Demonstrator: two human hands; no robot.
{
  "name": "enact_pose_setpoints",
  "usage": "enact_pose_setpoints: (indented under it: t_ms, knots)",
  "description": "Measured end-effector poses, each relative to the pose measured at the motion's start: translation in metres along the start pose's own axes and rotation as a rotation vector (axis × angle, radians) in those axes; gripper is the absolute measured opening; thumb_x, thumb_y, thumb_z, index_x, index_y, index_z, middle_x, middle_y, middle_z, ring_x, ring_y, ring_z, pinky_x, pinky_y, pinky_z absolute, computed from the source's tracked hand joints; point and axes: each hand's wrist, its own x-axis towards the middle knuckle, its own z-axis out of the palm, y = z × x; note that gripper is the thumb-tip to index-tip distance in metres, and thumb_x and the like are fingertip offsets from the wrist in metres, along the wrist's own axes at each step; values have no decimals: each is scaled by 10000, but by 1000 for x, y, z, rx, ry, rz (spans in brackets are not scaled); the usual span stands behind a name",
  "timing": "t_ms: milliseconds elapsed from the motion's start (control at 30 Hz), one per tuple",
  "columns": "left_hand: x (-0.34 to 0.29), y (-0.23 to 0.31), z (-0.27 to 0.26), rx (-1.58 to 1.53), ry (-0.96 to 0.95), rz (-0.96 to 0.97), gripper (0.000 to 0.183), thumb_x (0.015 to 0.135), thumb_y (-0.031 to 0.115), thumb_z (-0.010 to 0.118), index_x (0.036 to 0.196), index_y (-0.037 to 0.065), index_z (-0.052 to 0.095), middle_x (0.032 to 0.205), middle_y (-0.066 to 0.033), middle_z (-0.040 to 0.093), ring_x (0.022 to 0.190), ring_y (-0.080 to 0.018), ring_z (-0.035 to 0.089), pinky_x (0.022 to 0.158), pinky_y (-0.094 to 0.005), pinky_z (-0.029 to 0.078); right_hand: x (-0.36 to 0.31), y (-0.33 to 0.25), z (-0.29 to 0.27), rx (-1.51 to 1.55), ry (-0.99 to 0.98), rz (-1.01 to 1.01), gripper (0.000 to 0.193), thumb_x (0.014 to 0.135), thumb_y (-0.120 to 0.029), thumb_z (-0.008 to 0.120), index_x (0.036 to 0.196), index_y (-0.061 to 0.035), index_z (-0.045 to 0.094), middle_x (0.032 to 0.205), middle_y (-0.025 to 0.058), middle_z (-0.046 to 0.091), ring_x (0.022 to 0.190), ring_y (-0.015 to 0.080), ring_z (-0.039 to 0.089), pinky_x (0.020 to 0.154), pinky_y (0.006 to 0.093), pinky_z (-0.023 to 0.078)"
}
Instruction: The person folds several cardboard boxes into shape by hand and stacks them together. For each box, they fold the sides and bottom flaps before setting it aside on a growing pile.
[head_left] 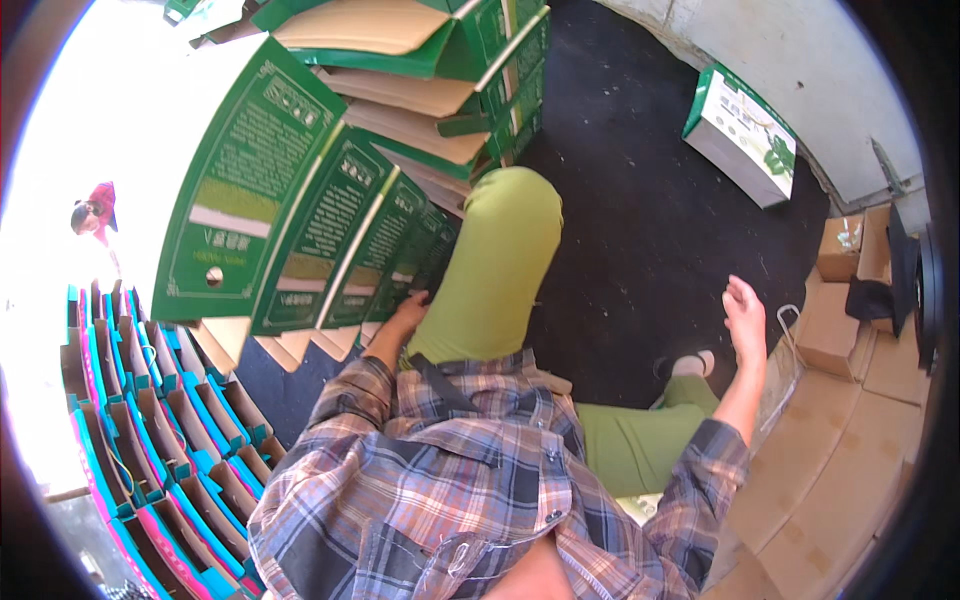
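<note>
Hands (745, 315) beside fanned green cartons (330, 230)

Upper left of your frame, flattened green cartons (300, 200) fan out; folded green boxes (470, 70) stack at top centre. One green-and-white box (742, 132) lies upper right, brown cardboard boxes (850, 330) at right, blue-and-pink cartons (150, 420) lower left.
</note>
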Motion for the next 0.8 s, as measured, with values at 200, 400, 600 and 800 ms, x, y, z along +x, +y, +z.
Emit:
enact_pose_setpoints:
  t_ms: [200,400,600,800]
  knots:
    - [6,9,31,264,197,-99,761,811,395,658,1424,58,358,1347,-231,491,1242,-361,484,1042,-405,380,-25,-22,-12,154,-83,71,413,929,-125,512,1341,-91,495,1262,94,567,1046,170,577,796,294,481]
    - [14,-23,34,229,295,-160,776,816,377,646,1464,144,288,1357,-225,480,1232,-377,483,1031,-433,380,-19,-29,15,143,-188,73,423,908,-130,561,1321,-54,507,1206,122,589,989,159,587,804,284,480]
    - [8,-9,41,213,361,-82,696,857,361,626,1456,188,315,1349,-215,490,1223,-356,497,1041,-428,369,4,-39,41,56,-244,82,441,885,-112,593,1312,-39,509,1196,137,594,995,178,582,862,319,479]
    - [2,-21,22,208,423,-98,714,835,389,651,1448,200,335,1332,-208,509,1209,-360,508,1015,-409,395,23,-64,61,-19,-289,26,440,887,-128,594,1311,-47,509,1196,147,591,1013,201,581,863,329,483]
